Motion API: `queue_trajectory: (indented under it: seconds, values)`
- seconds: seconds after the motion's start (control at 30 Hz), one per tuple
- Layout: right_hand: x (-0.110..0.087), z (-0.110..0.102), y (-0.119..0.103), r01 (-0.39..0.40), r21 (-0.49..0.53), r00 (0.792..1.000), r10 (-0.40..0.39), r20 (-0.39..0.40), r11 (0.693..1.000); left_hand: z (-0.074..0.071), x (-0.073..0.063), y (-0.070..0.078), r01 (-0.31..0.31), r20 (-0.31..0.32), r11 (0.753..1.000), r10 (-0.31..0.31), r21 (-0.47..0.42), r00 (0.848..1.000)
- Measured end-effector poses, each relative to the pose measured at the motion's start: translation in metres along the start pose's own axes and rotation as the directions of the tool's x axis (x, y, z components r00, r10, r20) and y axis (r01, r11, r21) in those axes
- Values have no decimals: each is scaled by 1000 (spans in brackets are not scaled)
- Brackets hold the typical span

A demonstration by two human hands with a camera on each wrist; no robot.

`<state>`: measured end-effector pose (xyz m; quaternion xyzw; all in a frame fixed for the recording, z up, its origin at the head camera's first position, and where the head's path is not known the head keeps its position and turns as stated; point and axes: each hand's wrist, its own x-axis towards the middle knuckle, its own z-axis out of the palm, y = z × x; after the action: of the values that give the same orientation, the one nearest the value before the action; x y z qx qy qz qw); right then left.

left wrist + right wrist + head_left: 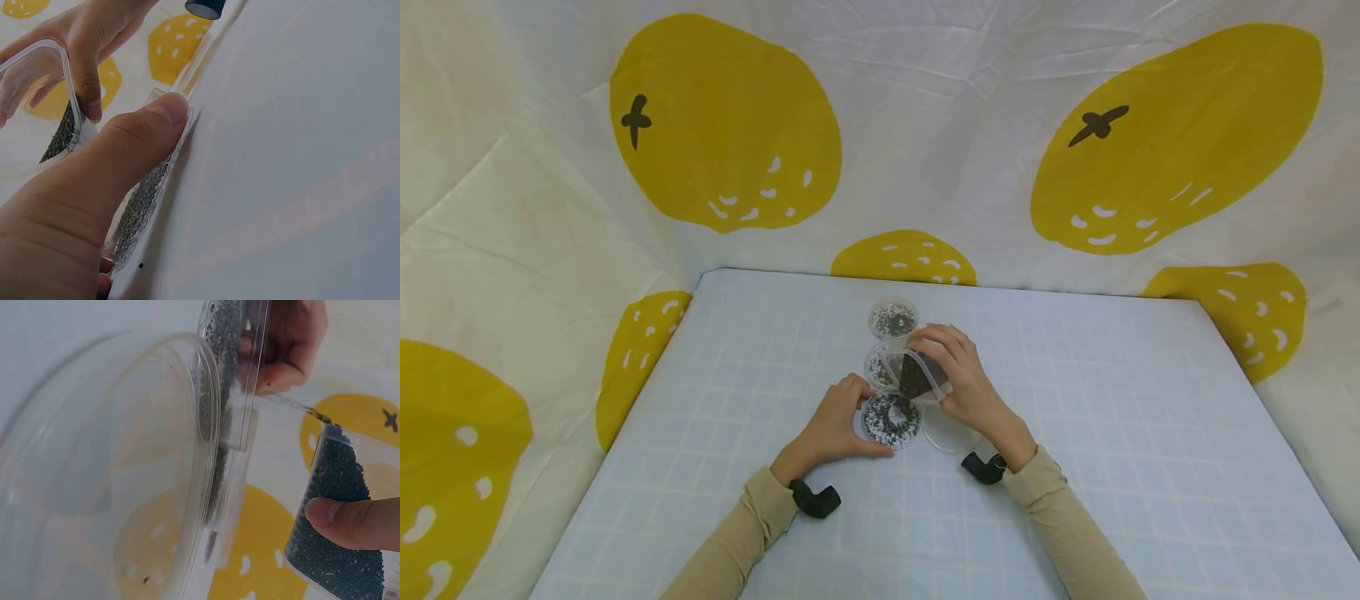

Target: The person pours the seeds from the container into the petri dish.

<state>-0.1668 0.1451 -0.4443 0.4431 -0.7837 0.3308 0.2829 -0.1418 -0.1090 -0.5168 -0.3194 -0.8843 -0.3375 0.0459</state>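
My left hand [833, 422] holds the nearest round clear petri dish [891, 421] by its sides, thumb at the near edge and fingers at the far left. Black and white granules fill the dish around a pale spot. In my right hand [961, 373] is a clear plastic container [337, 512] of dark granules, gripped with the thumb across one wall. It is tilted above the dish, and a thin stream of grains leaves its lip in the right wrist view. The left wrist view shows my left thumb [140, 137] along the dish's rim.
Two more petri dishes, a middle one [876, 367] and a far one [893, 320], line up behind the nearest, both holding black and white granules. A clear round lid or dish [951, 432] lies beneath my right wrist. A stray dark grain [140, 265] lies on the white tabletop [760, 333].
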Motion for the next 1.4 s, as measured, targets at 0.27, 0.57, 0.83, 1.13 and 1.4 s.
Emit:
queue_trajectory:
  seconds: [0.27,0.57,0.83,1.13,1.4]
  values:
    - [-2,0,4,-16,15,1000,16,-7,1000,-1,0,1,-2,-2,1000,2,-4,1000]
    - [-11,-5,14,-178,145,982,185,-31,973,1,-1,1,-4,-6,1000,4,-1,1000]
    - [-9,-25,7,-427,359,879,474,-50,830,0,0,2,22,3,1000,-22,4,1000]
    - [-20,-60,24,-672,473,622,781,-57,570,2,-1,0,24,5,1000,-24,5,1000]
    - [-63,-82,67,-741,519,487,873,-22,427,2,-1,-1,8,-7,1000,-8,12,1000]
